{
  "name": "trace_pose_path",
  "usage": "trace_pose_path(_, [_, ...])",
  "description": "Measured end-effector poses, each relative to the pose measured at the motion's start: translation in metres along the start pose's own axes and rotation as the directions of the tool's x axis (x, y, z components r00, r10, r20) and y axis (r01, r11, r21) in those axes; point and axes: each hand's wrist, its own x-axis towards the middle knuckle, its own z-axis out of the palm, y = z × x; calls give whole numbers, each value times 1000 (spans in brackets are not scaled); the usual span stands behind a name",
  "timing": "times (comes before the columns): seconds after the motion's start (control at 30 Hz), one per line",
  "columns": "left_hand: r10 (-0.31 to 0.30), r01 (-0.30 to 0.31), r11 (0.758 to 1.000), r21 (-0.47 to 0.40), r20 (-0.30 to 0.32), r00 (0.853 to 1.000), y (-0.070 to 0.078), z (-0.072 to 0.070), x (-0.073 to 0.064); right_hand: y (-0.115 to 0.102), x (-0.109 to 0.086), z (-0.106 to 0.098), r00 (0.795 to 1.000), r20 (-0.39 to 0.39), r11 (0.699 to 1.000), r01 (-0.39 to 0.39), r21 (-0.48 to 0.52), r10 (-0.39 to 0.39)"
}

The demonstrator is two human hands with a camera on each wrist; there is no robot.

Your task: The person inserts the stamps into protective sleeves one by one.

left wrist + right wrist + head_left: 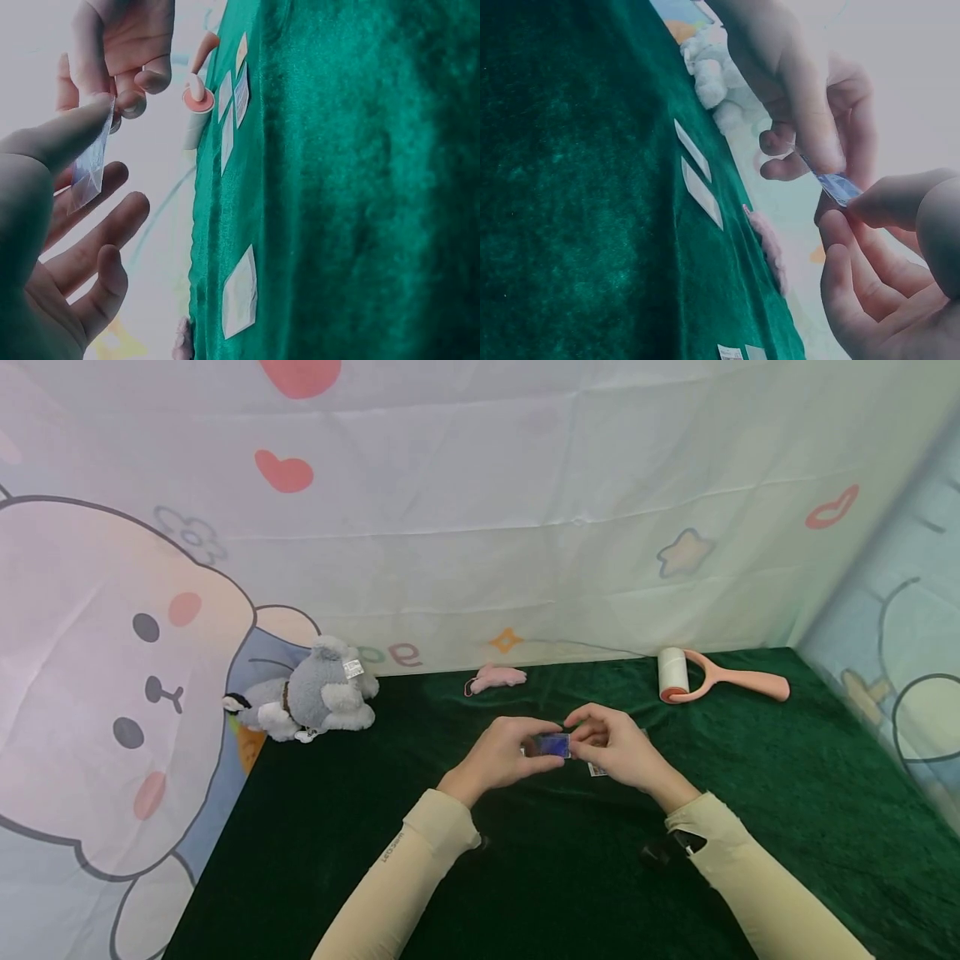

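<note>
A small flat blue piece in a clear plastic sleeve [555, 745] is held up above the green cloth, between both hands. My left hand [508, 747] pinches it between thumb and fingers from the left. On its right end, the thumb and fingertips of my right hand [618, 747] grip the edge. Seen from the left wrist, the clear sleeve [90, 165] stands tilted, with its lower corner free. From the right wrist, its blue face [838, 187] shows between the two thumbs. Below the hands lie several flat card-like pieces [240, 296]; one printed piece [597, 770] peeks out under my right hand.
Dark green cloth [360, 843] covers the table. A grey plush toy [322, 689] lies at the back left, a small pink plush [498, 677] at the back middle. A lint roller with an orange handle [738, 681] rests at the back right, before a printed curtain [480, 527].
</note>
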Motion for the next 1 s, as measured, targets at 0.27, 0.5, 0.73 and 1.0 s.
trace_pose_path(0.27, [-13, 6, 993, -119, -63, 998, -2, 1, -1, 0, 0, 0, 1000, 13, 1000, 12, -2, -12])
trace_pose_path(0.5, [-40, 29, 992, -124, -82, 996, -3, 3, -1, 1, 0, 1, 1000, 15, 1000, 15, -12, -15])
trace_pose_path(0.73, [-99, 88, 989, -121, -89, 991, 0, 4, -1, 1, 1, 0, 1000, 6, 1000, 7, -17, -7])
trace_pose_path(1.0, [-148, 134, 979, -154, -87, 985, 1, 6, -2, 2, 0, -2, 1000, -5, 1000, 6, -9, -6])
